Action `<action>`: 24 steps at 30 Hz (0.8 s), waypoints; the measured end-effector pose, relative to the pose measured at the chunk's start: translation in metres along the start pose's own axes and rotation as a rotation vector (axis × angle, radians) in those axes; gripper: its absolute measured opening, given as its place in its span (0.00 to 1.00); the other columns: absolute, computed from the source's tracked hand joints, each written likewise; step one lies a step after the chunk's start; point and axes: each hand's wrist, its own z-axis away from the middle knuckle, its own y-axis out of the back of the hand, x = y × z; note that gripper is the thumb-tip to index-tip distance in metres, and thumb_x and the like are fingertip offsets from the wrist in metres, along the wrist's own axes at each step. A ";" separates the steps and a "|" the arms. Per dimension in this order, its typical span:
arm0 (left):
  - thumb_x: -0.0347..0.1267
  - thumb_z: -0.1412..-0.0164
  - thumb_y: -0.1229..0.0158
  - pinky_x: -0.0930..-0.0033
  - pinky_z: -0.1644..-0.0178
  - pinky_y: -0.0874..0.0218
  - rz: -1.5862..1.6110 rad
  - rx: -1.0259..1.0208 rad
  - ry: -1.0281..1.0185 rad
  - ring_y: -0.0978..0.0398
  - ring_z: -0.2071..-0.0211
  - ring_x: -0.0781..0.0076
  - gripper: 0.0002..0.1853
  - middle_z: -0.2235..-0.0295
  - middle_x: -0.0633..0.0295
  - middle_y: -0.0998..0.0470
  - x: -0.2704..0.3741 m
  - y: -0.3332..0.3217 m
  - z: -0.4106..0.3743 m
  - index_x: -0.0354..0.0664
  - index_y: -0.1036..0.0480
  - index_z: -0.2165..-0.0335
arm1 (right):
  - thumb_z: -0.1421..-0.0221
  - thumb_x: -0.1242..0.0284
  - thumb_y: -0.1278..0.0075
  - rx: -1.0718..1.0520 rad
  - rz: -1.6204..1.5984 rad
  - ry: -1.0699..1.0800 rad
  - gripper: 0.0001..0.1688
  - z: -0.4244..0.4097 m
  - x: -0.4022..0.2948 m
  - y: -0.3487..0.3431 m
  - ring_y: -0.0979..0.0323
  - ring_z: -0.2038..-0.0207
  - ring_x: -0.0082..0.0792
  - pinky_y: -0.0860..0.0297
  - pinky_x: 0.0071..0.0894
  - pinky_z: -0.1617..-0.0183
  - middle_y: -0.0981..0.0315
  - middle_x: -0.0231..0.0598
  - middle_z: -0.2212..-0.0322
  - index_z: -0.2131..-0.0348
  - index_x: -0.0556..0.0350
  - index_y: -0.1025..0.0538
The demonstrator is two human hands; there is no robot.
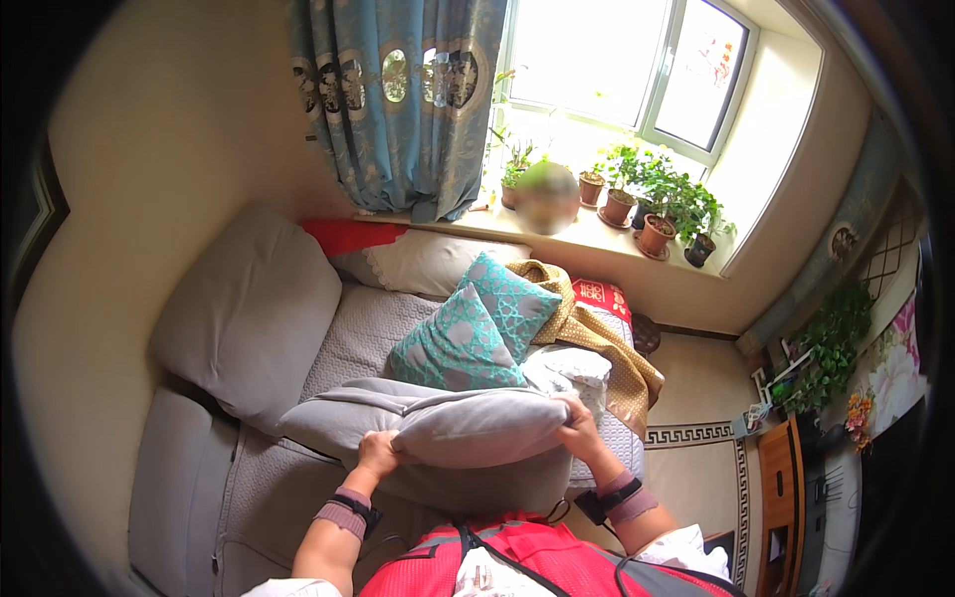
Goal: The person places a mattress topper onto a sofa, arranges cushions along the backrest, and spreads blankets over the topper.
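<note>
Between my two hands I hold a large grey sofa cushion [485,433] by its near corners. My left hand [379,453] grips its left end, and my right hand [580,427] is closed on its right end. Just beyond it two teal and grey patterned throw pillows [455,343] lean on each other on the quilted sofa cover [358,328]. A folded white printed cloth [571,369] lies to their right, beside a gold-brown dotted blanket [604,343]. Another big grey cushion [254,321] rests against the wall at the left.
Potted plants [656,235] line the windowsill behind the sofa, left of which hangs a blue curtain [418,112]. A white pillow [448,257] and red cloths [351,237] lie below the sill. At the right stands a wooden cabinet [780,485].
</note>
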 end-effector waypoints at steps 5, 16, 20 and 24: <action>0.36 0.63 0.39 0.54 0.70 0.41 -0.108 0.261 -0.343 0.31 0.77 0.52 0.08 0.82 0.56 0.29 0.057 0.120 -0.055 0.46 0.28 0.82 | 0.46 0.75 0.49 0.186 -0.507 -0.100 0.07 -0.038 -0.044 0.018 0.32 0.70 0.16 0.35 0.18 0.66 0.26 0.30 0.72 0.66 0.60 0.26; 0.43 0.57 0.38 0.63 0.74 0.50 -0.338 0.556 -0.449 0.40 0.85 0.57 0.24 0.89 0.59 0.41 0.177 0.308 0.011 0.43 0.42 0.89 | 0.41 0.71 0.56 0.024 -0.879 0.185 0.14 -0.078 -0.179 0.019 0.28 0.63 0.25 0.32 0.24 0.58 0.26 0.38 0.64 0.59 0.63 0.28; 0.42 0.59 0.36 0.60 0.73 0.49 -0.372 0.555 -0.294 0.39 0.83 0.55 0.23 0.88 0.58 0.38 0.167 0.301 0.048 0.42 0.42 0.89 | 0.41 0.73 0.56 -0.115 -0.921 0.111 0.12 -0.093 -0.164 -0.021 0.30 0.65 0.21 0.33 0.21 0.60 0.26 0.34 0.67 0.61 0.65 0.28; 0.36 0.66 0.32 0.56 0.73 0.48 -0.281 0.352 -0.005 0.38 0.80 0.49 0.20 0.86 0.55 0.34 0.092 0.230 0.062 0.41 0.39 0.88 | 0.41 0.72 0.59 -0.138 -0.647 -0.121 0.12 -0.102 -0.083 -0.085 0.32 0.65 0.18 0.34 0.20 0.60 0.28 0.30 0.68 0.60 0.60 0.28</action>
